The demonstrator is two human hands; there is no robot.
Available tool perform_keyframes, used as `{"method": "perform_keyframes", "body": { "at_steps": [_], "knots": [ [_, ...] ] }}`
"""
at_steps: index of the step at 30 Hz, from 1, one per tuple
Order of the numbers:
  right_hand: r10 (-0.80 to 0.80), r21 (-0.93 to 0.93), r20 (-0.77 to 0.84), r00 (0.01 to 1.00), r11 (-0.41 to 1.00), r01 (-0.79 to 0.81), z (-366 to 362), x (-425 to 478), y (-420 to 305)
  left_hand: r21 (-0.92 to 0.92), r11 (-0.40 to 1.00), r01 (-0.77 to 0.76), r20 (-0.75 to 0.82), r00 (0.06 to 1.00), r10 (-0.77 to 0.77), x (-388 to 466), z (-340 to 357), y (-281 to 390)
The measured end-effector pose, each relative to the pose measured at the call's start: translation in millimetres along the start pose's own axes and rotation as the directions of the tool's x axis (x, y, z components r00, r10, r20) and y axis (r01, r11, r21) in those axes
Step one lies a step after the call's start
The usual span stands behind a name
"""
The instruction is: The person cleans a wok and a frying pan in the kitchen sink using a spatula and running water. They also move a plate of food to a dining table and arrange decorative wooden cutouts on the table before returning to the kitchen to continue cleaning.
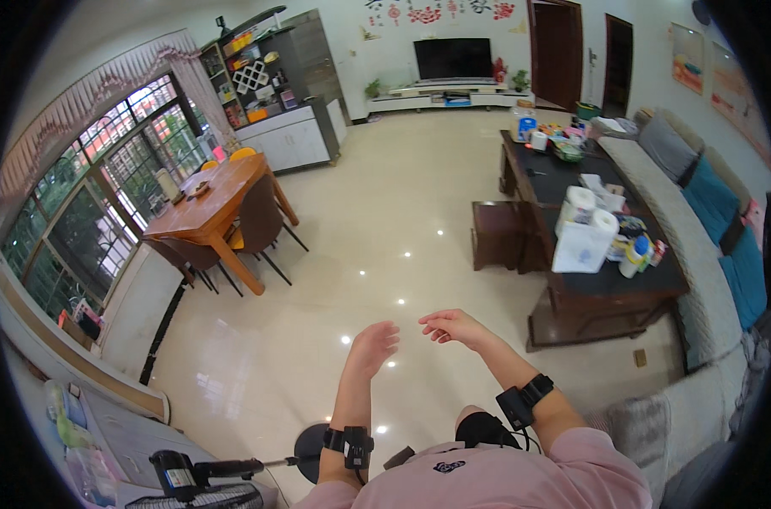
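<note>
Both hands are raised before me over the glossy tiled floor (283, 356), a short gap between them. My left hand (374, 348) holds nothing; its fingers are bent a little and slightly blurred. My right hand (452, 326) is empty too, fingers loosely curled and pointing left towards the other hand. Neither touches anything. Each forearm wears a strapped black device, the left one (350, 445) and the right one (524, 401), with a cable. The dark wooden coffee table (614, 283) to the right is the nearest furniture to my right hand.
A pedestal fan (197, 477) stands at lower left, its round base (310, 453) near my left arm. Paper rolls (576, 207) and a blue-capped bottle (633, 257) crowd the coffee table, beside a wooden stool (496, 235). A dining table (213, 197) with chairs is left; a sofa (652, 210) lines the right.
</note>
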State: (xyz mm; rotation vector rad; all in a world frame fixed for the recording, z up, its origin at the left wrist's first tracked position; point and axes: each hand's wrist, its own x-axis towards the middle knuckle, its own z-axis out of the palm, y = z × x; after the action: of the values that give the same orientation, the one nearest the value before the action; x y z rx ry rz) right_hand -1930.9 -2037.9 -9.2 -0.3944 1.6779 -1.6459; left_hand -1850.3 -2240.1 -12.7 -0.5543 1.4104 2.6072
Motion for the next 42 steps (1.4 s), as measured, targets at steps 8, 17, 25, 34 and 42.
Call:
{"method": "perform_keyframes", "body": {
  "at_steps": [8, 17, 25, 34, 42],
  "knots": [
    [0.008, -0.091, 0.152, 0.988, 0.996, 0.005, -64.8, 217.2, -78.4, -0.181, 0.963, -0.201, -0.249, 0.956, 0.153, 147.3, -74.4, 102.8],
    [0.011, -0.097, 0.421, 0.907, 0.995, 0.034, -4.3, 443.3, -158.0, -0.138, 0.905, -0.404, -0.557, 0.787, 0.266, 208.2, -157.8, 207.4],
    [0.120, -0.197, 0.593, 0.796, 0.980, -0.001, 119.8, 638.6, -186.1, -0.235, 0.814, -0.531, -0.757, 0.625, 0.189, 245.5, -311.3, 297.6],
    [0.078, -0.144, 0.667, 0.741, 0.989, 0.025, 246.5, 815.3, -260.1, -0.116, 0.810, -0.575, -0.750, 0.585, 0.308, 299.7, -456.3, 452.0],
    [0.070, -0.048, 0.747, 0.661, 0.998, -0.051, 354.8, 996.3, -302.0, -0.099, 0.831, -0.547, -0.752, 0.588, 0.297, 364.8, -588.2, 563.2]
  ]
}}
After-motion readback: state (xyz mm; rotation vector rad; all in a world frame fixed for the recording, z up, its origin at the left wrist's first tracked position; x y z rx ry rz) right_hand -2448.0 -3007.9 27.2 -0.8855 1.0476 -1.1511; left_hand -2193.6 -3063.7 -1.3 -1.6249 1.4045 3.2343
